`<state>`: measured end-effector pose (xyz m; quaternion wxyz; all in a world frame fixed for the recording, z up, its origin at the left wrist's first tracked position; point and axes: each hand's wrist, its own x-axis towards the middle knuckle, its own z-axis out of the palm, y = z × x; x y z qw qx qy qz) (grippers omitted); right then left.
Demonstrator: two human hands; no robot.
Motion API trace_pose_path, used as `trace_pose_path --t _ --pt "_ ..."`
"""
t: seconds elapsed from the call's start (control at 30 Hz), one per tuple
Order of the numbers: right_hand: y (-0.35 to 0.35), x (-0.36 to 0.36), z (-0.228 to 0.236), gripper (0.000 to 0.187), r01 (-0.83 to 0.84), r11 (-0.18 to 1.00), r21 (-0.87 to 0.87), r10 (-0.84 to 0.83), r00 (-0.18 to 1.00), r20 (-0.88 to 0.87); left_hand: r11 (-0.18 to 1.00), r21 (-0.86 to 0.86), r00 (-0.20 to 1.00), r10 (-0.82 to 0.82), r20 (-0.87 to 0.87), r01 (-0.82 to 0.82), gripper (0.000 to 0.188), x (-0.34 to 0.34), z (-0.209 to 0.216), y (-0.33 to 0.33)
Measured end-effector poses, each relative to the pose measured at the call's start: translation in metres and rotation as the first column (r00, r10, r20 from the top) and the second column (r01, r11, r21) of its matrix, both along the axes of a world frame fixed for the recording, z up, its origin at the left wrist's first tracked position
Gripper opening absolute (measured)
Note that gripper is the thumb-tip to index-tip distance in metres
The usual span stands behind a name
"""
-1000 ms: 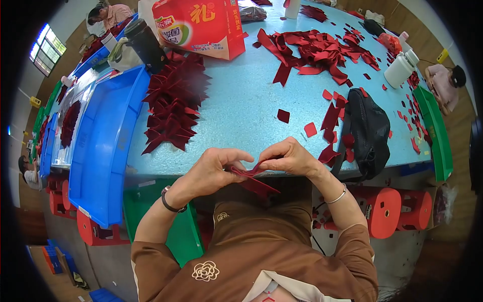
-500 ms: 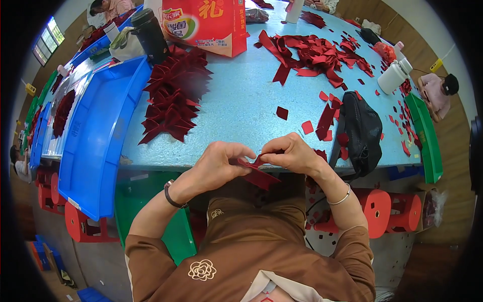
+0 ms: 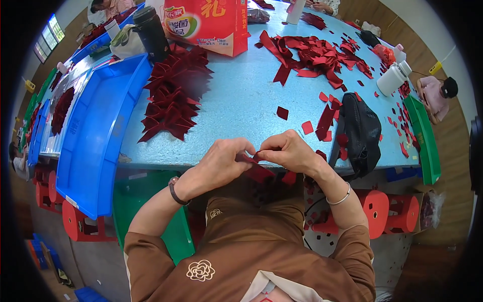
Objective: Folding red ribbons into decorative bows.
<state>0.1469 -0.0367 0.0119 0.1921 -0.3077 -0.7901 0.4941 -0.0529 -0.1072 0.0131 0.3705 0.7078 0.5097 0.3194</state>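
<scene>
Just off the table's near edge, my left hand (image 3: pixel 225 157) and my right hand (image 3: pixel 288 151) work close together on one dark red ribbon (image 3: pixel 259 173). Both are closed, thumbs and fingertips pinching the fabric between them. The ribbon's tails hang below the fingers over my lap; its upper part is mostly hidden by the fingertips. Ahead and to the left lies a heap of dark red folded ribbon bows (image 3: pixel 168 115), overlapping in a row. Far right of centre is a loose pile of red ribbon strips (image 3: pixel 317 56).
The light-blue table (image 3: pixel 241 105) carries small red scraps (image 3: pixel 307 127) and a black pouch (image 3: pixel 359 133) on the right. A blue tray (image 3: pixel 98 136) juts over the left edge. Behind stand a red bag (image 3: pixel 206 25), a dark bottle (image 3: pixel 151 34) and a white bottle (image 3: pixel 394 79). Other people sit farther off.
My fingertips have come closer together on the ribbon, with the right hand slightly higher. Part of the ribbon has shifted, and a short red end now shows below my right hand.
</scene>
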Motion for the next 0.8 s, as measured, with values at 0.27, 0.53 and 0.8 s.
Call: trace_pose_path --t 0.27,0.53,0.8 --pt "0.003 0.003 -0.002 0.011 -0.027 0.919 0.393 0.008 0.999 0.049 0.998 -0.029 0.998 0.055 -0.038 -0.056 0.025 0.010 -0.003 0.015" --pt "-0.001 -0.006 -0.006 0.012 -0.011 0.675 0.738 0.020 1.000 -0.004 0.985 -0.014 0.983 0.170 -0.067 -0.172 0.023 0.012 -0.010 0.024" --pt "-0.024 -0.009 -0.017 0.018 0.110 0.592 0.799 -0.119 0.992 -0.048 0.934 -0.297 0.847 0.315 0.428 -0.197 0.013 0.015 -0.029 0.035"
